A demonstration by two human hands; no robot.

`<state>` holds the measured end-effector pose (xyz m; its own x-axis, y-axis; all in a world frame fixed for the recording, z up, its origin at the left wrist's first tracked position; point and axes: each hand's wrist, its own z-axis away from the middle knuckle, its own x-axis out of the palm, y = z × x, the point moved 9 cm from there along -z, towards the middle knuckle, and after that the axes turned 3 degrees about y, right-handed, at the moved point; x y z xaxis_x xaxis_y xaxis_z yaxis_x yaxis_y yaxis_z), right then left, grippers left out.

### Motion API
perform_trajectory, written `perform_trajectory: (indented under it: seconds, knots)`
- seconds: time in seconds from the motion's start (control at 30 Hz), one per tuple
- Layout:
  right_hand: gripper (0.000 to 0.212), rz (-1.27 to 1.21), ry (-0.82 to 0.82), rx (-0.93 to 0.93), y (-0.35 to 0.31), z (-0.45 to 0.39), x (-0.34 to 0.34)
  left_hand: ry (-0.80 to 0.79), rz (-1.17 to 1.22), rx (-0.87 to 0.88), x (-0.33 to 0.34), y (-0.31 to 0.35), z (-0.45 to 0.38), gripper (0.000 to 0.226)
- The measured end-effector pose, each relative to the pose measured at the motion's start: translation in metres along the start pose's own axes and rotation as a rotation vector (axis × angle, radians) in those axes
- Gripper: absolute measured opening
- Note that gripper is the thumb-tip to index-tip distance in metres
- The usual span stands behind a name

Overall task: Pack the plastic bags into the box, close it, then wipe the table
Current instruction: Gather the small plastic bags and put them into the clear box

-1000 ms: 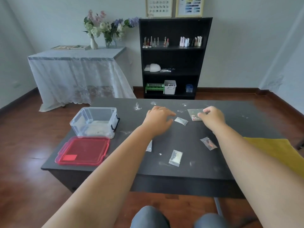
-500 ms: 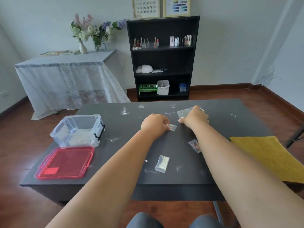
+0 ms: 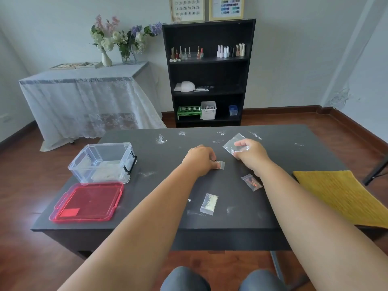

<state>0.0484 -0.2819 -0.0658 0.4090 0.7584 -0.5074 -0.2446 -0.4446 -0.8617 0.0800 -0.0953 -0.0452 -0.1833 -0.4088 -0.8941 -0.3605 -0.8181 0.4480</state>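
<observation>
Your right hand (image 3: 251,153) pinches a clear bag (image 3: 232,143) lifted off the dark table (image 3: 283,148); your left hand (image 3: 200,159) pinches a small bag (image 3: 221,164) lying on it. Two more bags (image 3: 209,203) lie nearer you, while the open box (image 3: 102,162) and its red lid (image 3: 88,202) sit at the left.

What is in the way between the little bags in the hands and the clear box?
Nothing visible. The clear box stands open, its red lid lying on the table in front of it, and only bare tabletop lies between it and the left hand.
</observation>
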Motion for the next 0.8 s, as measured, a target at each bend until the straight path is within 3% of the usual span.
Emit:
perform_trajectory:
  seconds: [0.17, 0.3, 0.4, 0.53, 0.6, 0.8]
  knots:
    - [0.056, -0.056, -0.026, -0.064, 0.002, 0.011, 0.002, -0.073, 0.042, -0.044, 0.003, 0.003, 0.004, 0.04]
    - [0.076, -0.104, -0.039, -0.068, 0.003, 0.015, 0.001, -0.117, -0.01, -0.05, 0.0, 0.007, 0.012, 0.033]
    - [0.061, -0.067, -0.06, -0.086, 0.002, 0.016, 0.004, -0.135, -0.049, -0.064, 0.0, 0.009, 0.019, 0.035]
    - [0.032, -0.029, -0.099, -0.104, -0.001, 0.019, 0.005, -0.055, 0.056, -0.034, -0.004, 0.006, 0.028, 0.012]
    - [0.02, -0.032, -0.098, -0.115, -0.002, 0.022, 0.003, -0.013, 0.133, -0.049, -0.004, -0.001, 0.032, 0.012]
    - [0.016, -0.021, -0.093, -0.144, -0.008, 0.028, 0.001, 0.009, 0.213, -0.069, -0.009, -0.021, 0.046, 0.028]
